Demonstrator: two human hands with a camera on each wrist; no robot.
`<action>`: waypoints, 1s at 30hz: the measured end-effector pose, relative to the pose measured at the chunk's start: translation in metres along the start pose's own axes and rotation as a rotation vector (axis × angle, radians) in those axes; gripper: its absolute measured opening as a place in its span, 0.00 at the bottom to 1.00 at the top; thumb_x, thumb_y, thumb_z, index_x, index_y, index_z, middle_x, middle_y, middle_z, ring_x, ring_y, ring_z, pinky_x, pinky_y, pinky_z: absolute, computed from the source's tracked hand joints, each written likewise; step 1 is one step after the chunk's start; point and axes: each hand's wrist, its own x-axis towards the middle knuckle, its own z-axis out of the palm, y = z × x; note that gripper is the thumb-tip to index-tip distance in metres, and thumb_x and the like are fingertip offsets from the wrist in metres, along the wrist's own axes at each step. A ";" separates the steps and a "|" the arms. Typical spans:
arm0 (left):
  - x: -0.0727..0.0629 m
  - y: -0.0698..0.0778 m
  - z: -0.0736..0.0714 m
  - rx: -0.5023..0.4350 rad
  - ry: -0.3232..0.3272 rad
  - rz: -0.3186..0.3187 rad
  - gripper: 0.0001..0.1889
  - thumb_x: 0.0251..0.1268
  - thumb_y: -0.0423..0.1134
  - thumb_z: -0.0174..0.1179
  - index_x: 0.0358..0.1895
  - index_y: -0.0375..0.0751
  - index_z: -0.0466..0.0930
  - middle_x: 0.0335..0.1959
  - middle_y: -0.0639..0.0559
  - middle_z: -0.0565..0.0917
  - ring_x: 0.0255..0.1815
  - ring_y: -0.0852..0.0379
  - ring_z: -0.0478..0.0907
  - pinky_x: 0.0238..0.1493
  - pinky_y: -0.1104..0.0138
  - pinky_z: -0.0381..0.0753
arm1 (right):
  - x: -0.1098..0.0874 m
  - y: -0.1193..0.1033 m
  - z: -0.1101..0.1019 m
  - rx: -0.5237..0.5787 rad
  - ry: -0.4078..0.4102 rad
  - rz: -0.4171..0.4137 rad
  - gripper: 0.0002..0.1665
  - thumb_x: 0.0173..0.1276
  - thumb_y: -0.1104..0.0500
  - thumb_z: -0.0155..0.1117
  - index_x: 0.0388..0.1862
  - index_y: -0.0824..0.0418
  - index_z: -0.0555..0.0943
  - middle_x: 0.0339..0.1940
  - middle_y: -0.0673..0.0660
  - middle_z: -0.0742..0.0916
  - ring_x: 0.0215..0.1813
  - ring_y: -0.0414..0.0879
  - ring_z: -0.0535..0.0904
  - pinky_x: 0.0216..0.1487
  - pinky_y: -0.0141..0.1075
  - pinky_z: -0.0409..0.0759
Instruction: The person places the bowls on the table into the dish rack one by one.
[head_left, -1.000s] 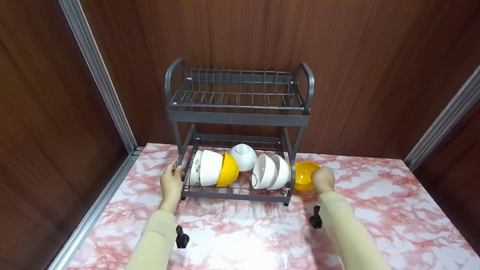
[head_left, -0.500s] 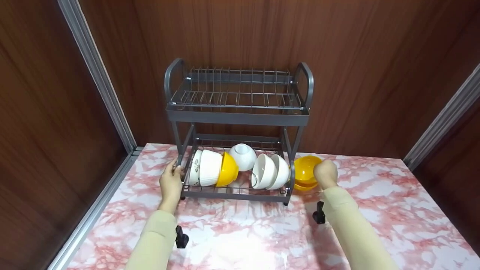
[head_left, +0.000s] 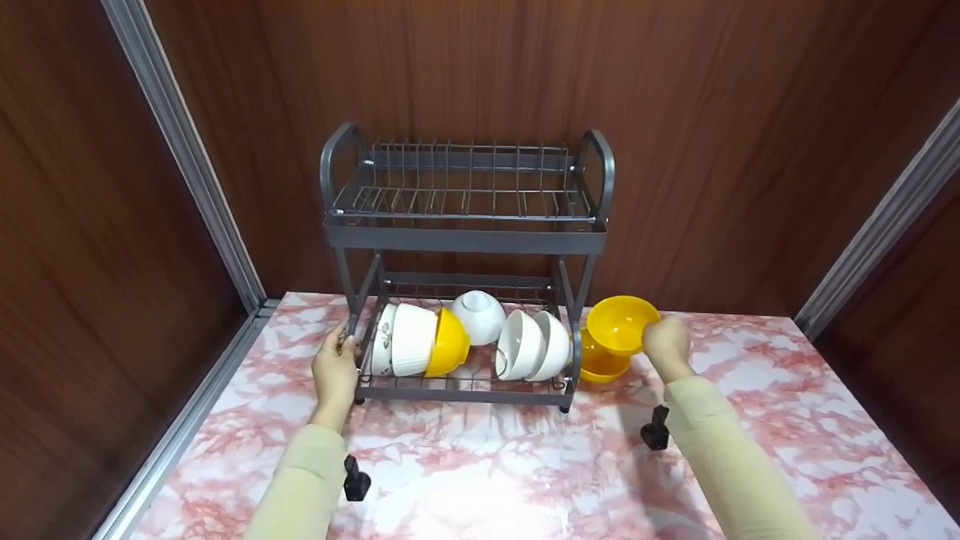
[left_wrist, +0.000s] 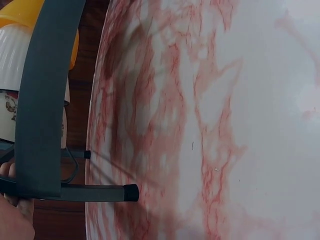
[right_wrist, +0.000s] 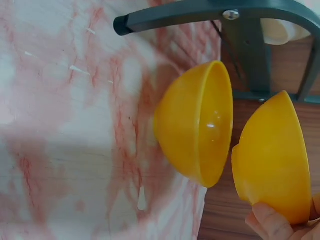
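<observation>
My right hand [head_left: 667, 346] pinches the rim of a yellow bowl [head_left: 619, 321]. In the right wrist view this bowl [right_wrist: 275, 160] hangs just above a second yellow bowl [right_wrist: 180, 127], a small gap apart. That second bowl stands upright on the table, against the right side of a dark grey two-tier dish rack [head_left: 465, 240]. At the rack's left side my left hand [head_left: 334, 371] grips the frame. Its fingers show at the left wrist view's edge, curled round a bar, partly hidden by the frame.
The rack's lower tier holds a white ribbed bowl [head_left: 413, 341], a patterned bowl [head_left: 383, 341], a yellow bowl [head_left: 448, 343], an upturned white bowl [head_left: 480, 319] and two tilted white bowls [head_left: 532, 346]. Brown wood-grain panels [head_left: 465, 67] enclose the marbled table [head_left: 450, 465].
My right hand has lifted the upper yellow bowl out of the lower one, up and to the right. The left hand keeps its grip on the rack. The head view has shifted slightly.
</observation>
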 end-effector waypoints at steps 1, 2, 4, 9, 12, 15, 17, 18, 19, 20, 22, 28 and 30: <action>0.000 0.000 0.000 0.004 0.002 -0.003 0.19 0.69 0.35 0.49 0.62 0.41 0.70 0.46 0.36 0.82 0.43 0.43 0.80 0.47 0.58 0.76 | 0.000 0.000 -0.001 0.015 0.004 -0.005 0.18 0.58 0.67 0.38 0.35 0.75 0.76 0.15 0.53 0.74 0.16 0.44 0.69 0.18 0.29 0.69; 0.000 0.000 -0.001 0.008 0.003 -0.005 0.19 0.69 0.35 0.49 0.62 0.41 0.70 0.46 0.36 0.82 0.44 0.44 0.80 0.47 0.60 0.76 | -0.001 0.000 -0.003 0.034 0.003 -0.006 0.18 0.58 0.67 0.38 0.36 0.75 0.76 0.14 0.52 0.74 0.15 0.42 0.69 0.16 0.28 0.69; -0.001 0.002 -0.001 0.005 0.006 -0.019 0.19 0.69 0.35 0.49 0.62 0.41 0.71 0.45 0.37 0.83 0.44 0.44 0.81 0.44 0.63 0.75 | -0.002 0.000 -0.006 0.058 0.014 -0.016 0.19 0.58 0.68 0.39 0.37 0.76 0.77 0.13 0.53 0.75 0.13 0.41 0.69 0.16 0.28 0.70; -0.003 0.008 -0.001 -0.057 0.037 -0.070 0.18 0.66 0.35 0.51 0.59 0.38 0.74 0.44 0.37 0.83 0.43 0.46 0.80 0.38 0.71 0.71 | -0.012 -0.001 -0.013 0.126 0.026 -0.056 0.18 0.60 0.68 0.40 0.35 0.75 0.78 0.14 0.53 0.76 0.15 0.40 0.70 0.17 0.28 0.72; -0.007 0.013 0.001 -0.114 0.103 -0.080 0.17 0.64 0.33 0.51 0.55 0.35 0.76 0.45 0.35 0.82 0.45 0.47 0.77 0.44 0.67 0.72 | -0.020 -0.002 -0.018 0.179 0.009 -0.072 0.18 0.62 0.67 0.41 0.38 0.76 0.78 0.17 0.55 0.78 0.16 0.38 0.72 0.19 0.27 0.74; -0.013 0.022 0.004 -0.167 0.188 -0.049 0.16 0.61 0.31 0.51 0.52 0.32 0.76 0.47 0.34 0.77 0.48 0.45 0.73 0.53 0.61 0.71 | -0.029 -0.004 -0.025 0.214 0.000 -0.088 0.20 0.64 0.66 0.41 0.44 0.77 0.78 0.25 0.63 0.82 0.18 0.37 0.73 0.20 0.26 0.75; -0.019 0.029 0.006 -0.202 0.247 -0.013 0.15 0.59 0.30 0.53 0.50 0.31 0.77 0.48 0.35 0.75 0.51 0.44 0.71 0.57 0.59 0.68 | -0.035 -0.006 -0.029 0.227 -0.005 -0.100 0.22 0.65 0.66 0.40 0.48 0.77 0.77 0.31 0.68 0.83 0.18 0.37 0.74 0.21 0.26 0.76; -0.023 0.033 0.008 -0.216 0.276 0.011 0.15 0.57 0.29 0.53 0.48 0.30 0.77 0.47 0.37 0.74 0.51 0.45 0.71 0.57 0.58 0.67 | -0.038 -0.007 -0.031 0.235 -0.007 -0.106 0.22 0.65 0.66 0.40 0.49 0.77 0.76 0.34 0.70 0.82 0.19 0.36 0.74 0.21 0.25 0.76; -0.026 0.038 0.009 -0.226 0.298 0.040 0.15 0.56 0.28 0.54 0.47 0.31 0.78 0.47 0.38 0.74 0.51 0.46 0.70 0.57 0.59 0.67 | -0.042 -0.008 -0.033 0.243 -0.005 -0.111 0.22 0.65 0.66 0.40 0.50 0.78 0.76 0.36 0.71 0.82 0.19 0.36 0.74 0.21 0.25 0.76; -0.029 0.043 0.011 -0.240 0.314 0.071 0.14 0.55 0.27 0.54 0.46 0.31 0.78 0.47 0.39 0.74 0.51 0.47 0.70 0.57 0.60 0.67 | -0.045 -0.009 -0.034 0.251 -0.005 -0.116 0.22 0.66 0.67 0.40 0.50 0.78 0.76 0.38 0.72 0.82 0.20 0.36 0.74 0.22 0.25 0.77; -0.038 0.054 0.015 -0.273 0.319 0.139 0.12 0.54 0.26 0.55 0.43 0.31 0.79 0.47 0.41 0.75 0.51 0.50 0.71 0.57 0.64 0.69 | -0.053 -0.012 -0.037 0.267 -0.006 -0.123 0.22 0.65 0.67 0.40 0.50 0.77 0.76 0.39 0.72 0.81 0.21 0.37 0.74 0.23 0.24 0.77; -0.073 0.085 0.029 -0.308 0.187 0.321 0.10 0.57 0.24 0.54 0.41 0.31 0.79 0.45 0.41 0.80 0.49 0.51 0.75 0.50 0.74 0.74 | -0.080 -0.025 -0.035 0.310 0.002 -0.178 0.20 0.64 0.69 0.41 0.49 0.75 0.77 0.41 0.73 0.82 0.22 0.36 0.73 0.23 0.24 0.76; -0.086 0.093 0.034 -0.280 0.096 0.346 0.09 0.60 0.27 0.55 0.43 0.33 0.80 0.45 0.44 0.82 0.46 0.52 0.77 0.46 0.74 0.77 | -0.089 -0.030 -0.032 0.317 0.003 -0.204 0.20 0.63 0.70 0.42 0.48 0.75 0.78 0.40 0.72 0.83 0.22 0.35 0.73 0.22 0.24 0.75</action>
